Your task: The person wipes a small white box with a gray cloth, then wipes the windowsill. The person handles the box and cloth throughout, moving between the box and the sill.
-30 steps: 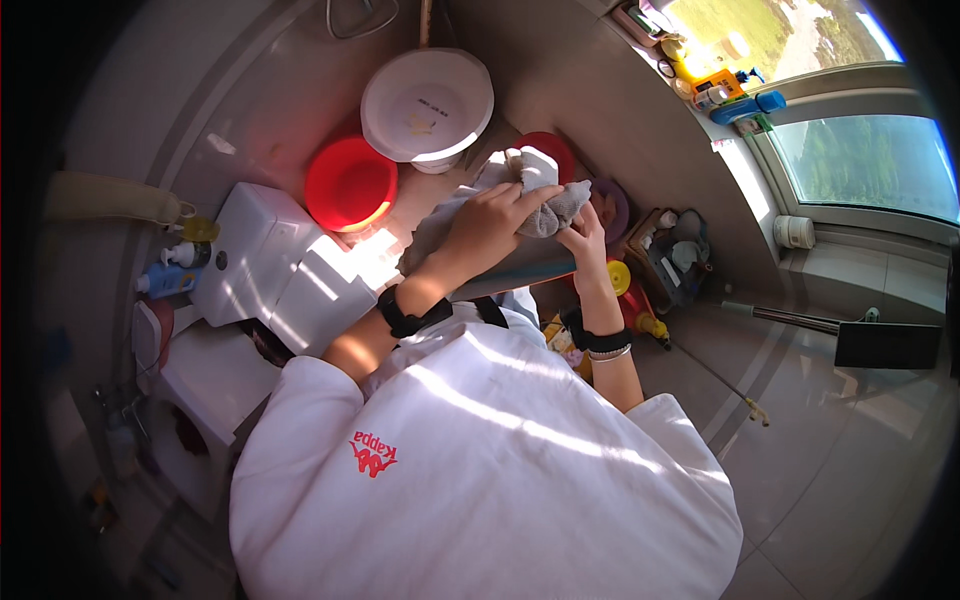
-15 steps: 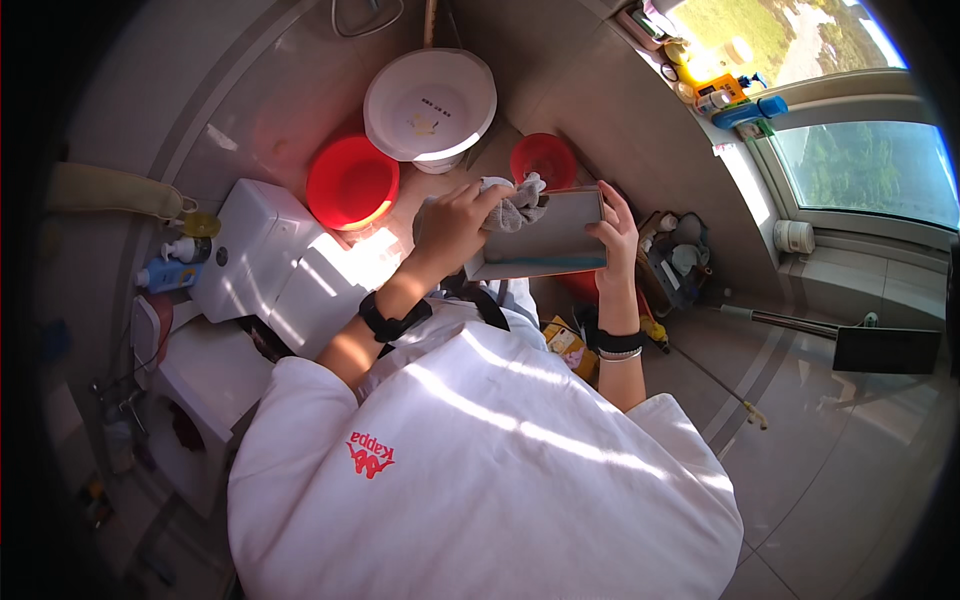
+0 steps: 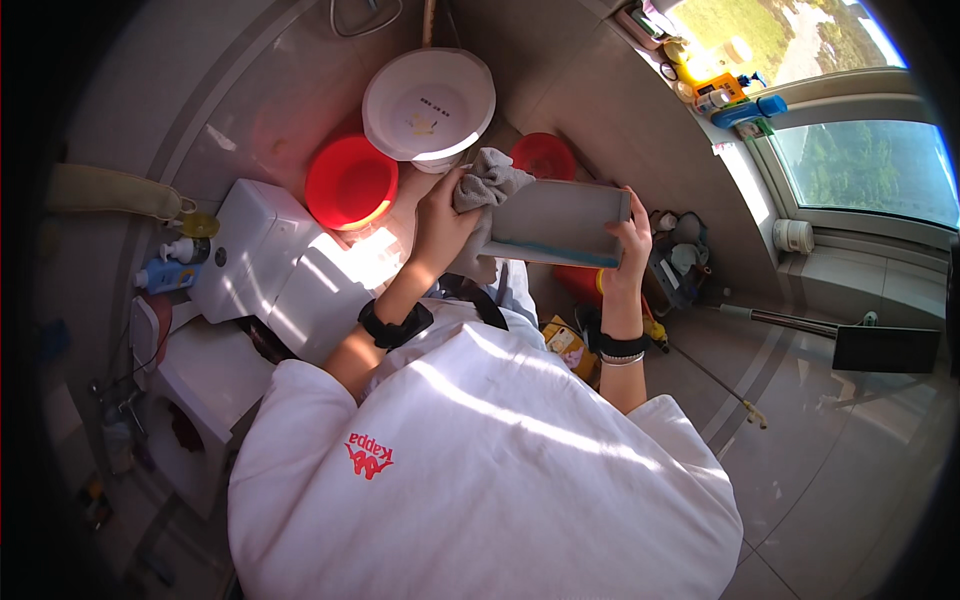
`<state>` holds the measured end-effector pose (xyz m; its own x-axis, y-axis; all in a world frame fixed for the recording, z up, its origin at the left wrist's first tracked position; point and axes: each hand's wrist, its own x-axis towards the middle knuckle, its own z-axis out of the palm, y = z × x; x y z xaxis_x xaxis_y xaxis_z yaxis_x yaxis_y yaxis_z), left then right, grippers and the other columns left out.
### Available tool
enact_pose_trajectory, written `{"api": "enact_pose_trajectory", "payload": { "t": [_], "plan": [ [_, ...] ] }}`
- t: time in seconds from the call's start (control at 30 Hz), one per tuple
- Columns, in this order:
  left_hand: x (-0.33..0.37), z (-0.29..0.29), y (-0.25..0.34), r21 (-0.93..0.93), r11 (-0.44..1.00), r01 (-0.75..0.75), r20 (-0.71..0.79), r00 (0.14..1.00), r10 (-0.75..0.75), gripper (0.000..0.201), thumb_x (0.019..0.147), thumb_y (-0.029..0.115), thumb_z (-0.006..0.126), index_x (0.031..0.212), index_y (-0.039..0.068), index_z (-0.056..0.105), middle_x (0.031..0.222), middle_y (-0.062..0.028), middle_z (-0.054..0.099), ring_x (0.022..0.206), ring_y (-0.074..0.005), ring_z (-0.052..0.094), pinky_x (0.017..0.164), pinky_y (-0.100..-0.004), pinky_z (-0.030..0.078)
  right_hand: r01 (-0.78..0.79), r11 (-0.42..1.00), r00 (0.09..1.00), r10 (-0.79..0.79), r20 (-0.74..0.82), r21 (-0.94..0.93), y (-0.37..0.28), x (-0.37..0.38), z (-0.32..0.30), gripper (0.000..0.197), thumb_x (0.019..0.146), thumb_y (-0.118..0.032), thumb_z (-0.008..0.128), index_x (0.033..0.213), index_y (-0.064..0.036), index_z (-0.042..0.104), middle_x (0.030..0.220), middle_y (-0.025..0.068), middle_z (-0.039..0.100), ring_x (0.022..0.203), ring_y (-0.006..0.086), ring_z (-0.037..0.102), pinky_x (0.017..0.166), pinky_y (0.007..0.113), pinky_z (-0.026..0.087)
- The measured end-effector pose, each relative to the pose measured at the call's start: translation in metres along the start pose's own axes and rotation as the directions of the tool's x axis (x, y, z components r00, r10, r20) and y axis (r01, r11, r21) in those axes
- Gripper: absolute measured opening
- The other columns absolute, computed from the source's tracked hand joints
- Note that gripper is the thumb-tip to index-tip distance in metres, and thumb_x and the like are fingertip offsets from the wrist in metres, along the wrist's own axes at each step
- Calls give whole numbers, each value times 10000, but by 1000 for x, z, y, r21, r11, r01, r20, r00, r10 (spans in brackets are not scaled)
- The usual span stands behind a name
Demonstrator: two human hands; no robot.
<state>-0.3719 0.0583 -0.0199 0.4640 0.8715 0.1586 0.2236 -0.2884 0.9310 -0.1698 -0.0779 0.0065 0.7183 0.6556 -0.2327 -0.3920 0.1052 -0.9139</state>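
A shallow grey rectangular box [image 3: 560, 222], with a blue strip along its inner near edge, is held up in front of my body. My right hand [image 3: 632, 238] grips its right end, fingers round the rim. My left hand [image 3: 441, 222] is closed on a crumpled grey cloth [image 3: 492, 178] at the box's left end. Part of the cloth hangs down below that hand, and the left end of the box is covered by cloth and fingers.
Beyond my hands stand a white basin [image 3: 430, 100], a red basin [image 3: 350, 183] and a smaller red one [image 3: 543, 157]. A white toilet [image 3: 290, 250] is at left. Bottles [image 3: 735, 105] line the window sill; a squeegee-like tool [image 3: 885, 349] lies at right.
The box has shifted right and turned slightly, its right end lower. My left hand and the cloth have moved from over the box's inside to its left end.
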Motion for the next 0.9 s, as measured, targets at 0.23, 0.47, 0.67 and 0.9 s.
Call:
{"api": "enact_pose_trajectory", "payload": {
  "t": [0.23, 0.47, 0.67, 0.9],
  "plan": [
    [-6, 15, -6, -45, 998, 46, -56, 997, -48, 477, 742, 163, 687, 1165, 1, 537, 991, -216, 640, 957, -345, 626, 792, -364, 483, 143, 988, 986, -136, -101, 64, -8, 3, 7, 644, 711, -33, 546, 1319, 33, 341, 1006, 99, 622, 917, 168, 585, 825, 257, 454],
    [-5, 3, -18, -707, 549, 446, 235, 880, -413, 458, 869, 176, 628, 1275, 63, 449, 1208, -72, 536, 1092, -184, 532, 925, -305, 423, 238, 970, 966, -230, -120, 57, -1, 5, -1, 506, 738, -61, 514, 1232, -3, 420, 1032, 76, 557, 970, 166, 526, 858, 262, 408],
    [16, -31, -19, -875, 142, 463, 445, 884, -142, 542, 921, 377, 522, 1357, 98, 363, 1344, -59, 440, 1251, -218, 398, 1074, -368, 261, 155, 972, 988, -151, -37, 178, 18, 6, -21, 346, 793, -107, 483, 1132, -45, 470, 1059, 56, 514, 1019, 173, 491, 900, 293, 385],
    [42, -31, 25, -428, 903, -49, 479, 835, 272, 1095, 637, 547, 751, 1459, 109, 176, 1417, -134, 341, 1314, -288, 307, 1100, -379, 190, -98, 982, 959, 51, 279, 159, 17, -9, -32, 255, 847, -154, 493, 1078, -49, 511, 1075, 68, 542, 1013, 209, 535, 855, 333, 436]
  ]
}}
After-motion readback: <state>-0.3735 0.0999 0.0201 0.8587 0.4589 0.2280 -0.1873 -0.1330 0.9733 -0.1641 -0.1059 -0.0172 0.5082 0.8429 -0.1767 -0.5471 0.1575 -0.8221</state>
